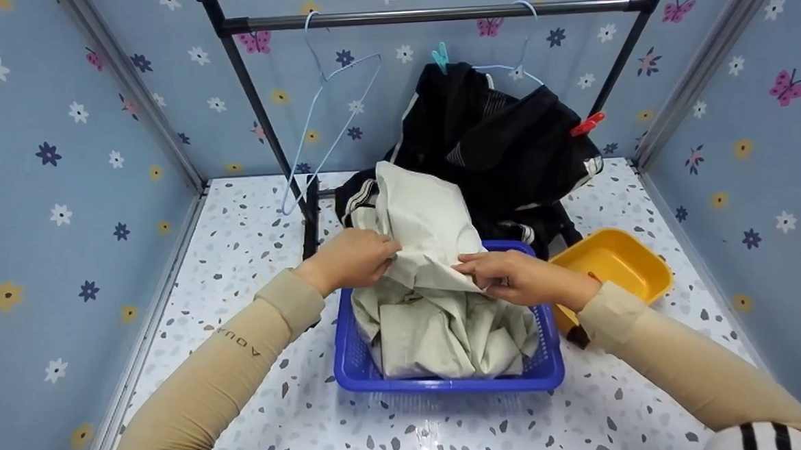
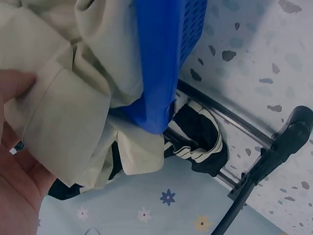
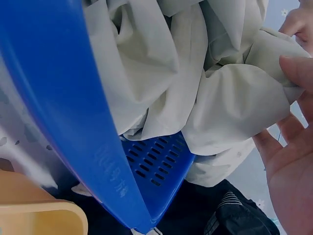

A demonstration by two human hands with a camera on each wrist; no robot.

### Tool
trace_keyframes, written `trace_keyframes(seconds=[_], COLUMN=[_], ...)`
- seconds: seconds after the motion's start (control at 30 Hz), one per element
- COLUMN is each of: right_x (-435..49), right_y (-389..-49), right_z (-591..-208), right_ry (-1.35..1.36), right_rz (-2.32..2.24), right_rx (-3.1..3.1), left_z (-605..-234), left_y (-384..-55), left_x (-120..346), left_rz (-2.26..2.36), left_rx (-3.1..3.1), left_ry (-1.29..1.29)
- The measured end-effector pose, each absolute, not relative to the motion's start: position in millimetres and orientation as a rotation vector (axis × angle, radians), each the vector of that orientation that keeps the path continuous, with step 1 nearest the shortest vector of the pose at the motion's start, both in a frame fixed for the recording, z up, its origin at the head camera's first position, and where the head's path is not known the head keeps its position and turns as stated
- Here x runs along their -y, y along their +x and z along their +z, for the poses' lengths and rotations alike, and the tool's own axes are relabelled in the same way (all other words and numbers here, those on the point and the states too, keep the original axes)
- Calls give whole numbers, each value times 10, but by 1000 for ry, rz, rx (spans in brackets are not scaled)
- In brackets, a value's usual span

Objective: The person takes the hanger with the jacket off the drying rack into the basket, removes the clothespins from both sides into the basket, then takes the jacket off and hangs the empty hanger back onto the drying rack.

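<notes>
Cloth (image 1: 427, 210), pale and creased, is spanning the gap between a person's two hands: the left hand (image 1: 354, 258) and the right hand (image 1: 521, 277) are each pinching it thumb over fingers, closed down to the fabric's thickness. This spaced hold is probably keeping the piece spread. Below the grip, one blue basket (image 1: 450, 385) is containing more pale cloth; folds are hiding how many pieces. Beyond the grip, one black rack (image 1: 431, 15) is carrying two blue hangers (image 1: 302, 141), the left one bare, the right one bearing dark clothing (image 1: 507, 158), its count unclear. Two clips there, one teal (image 1: 440, 57), one red (image 1: 587, 124), are likely preventing slipping. Near the right hand, one yellow bin (image 1: 639, 267) is standing, seemingly within easy reach.
</notes>
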State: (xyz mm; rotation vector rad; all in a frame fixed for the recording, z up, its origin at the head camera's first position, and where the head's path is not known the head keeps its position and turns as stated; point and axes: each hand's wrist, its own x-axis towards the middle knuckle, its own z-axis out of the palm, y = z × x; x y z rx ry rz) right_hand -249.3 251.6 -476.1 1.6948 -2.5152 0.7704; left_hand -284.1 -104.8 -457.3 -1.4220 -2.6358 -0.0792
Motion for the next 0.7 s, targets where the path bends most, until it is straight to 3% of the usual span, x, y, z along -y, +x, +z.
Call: trace_keyframes(seconds=[0.2, 0.4, 0.7], right_x=[-2507, -2443, -2250], right_y=[-2462, -2484, -2678], right_z=[-4687, -4549, -4350], right_ry=[1638, 1344, 1160], right_rz=[859, 1086, 968], right_rx=[2595, 2632, 2828], left_z=[-4569, -4524, -4481], left_y=[-2749, -2615, -2333], left_x=[1019, 979, 827], left_rz=[7, 76, 210], left_rx=[2512, 2354, 2289], left_ry=[-1393, -1416, -1489])
